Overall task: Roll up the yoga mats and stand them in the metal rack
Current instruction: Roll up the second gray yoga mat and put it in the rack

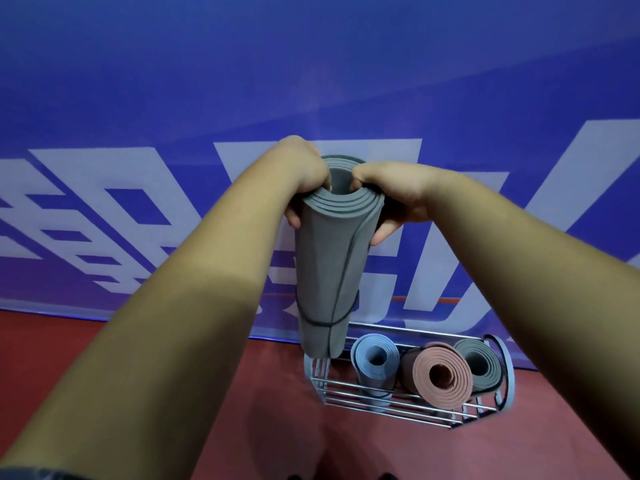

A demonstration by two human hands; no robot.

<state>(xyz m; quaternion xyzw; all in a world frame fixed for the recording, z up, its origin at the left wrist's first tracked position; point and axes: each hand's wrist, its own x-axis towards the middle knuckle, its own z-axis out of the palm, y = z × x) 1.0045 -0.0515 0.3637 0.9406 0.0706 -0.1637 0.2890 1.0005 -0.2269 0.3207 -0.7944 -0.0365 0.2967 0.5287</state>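
Grey foam mat (pixel 327 265), rolled, banded; hands (pixel 306 174) (pixel 391 194) grip top; steel-wire rack (pixel 398 406) below.

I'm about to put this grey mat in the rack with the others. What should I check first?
1. Left hand and right hand both grip the top of the rolled grey foam mat: ok.
2. Thin black elastic band holds the roll shut: ok.
3. Free space at the silver wire rack's left end, beside the rolled light blue mat: ok.
4. Grey mat's bottom end lined up inside the rack's bars: cannot tell.
5. Rolled pink mat and rolled dark grey mat stand clear on the right: ok.
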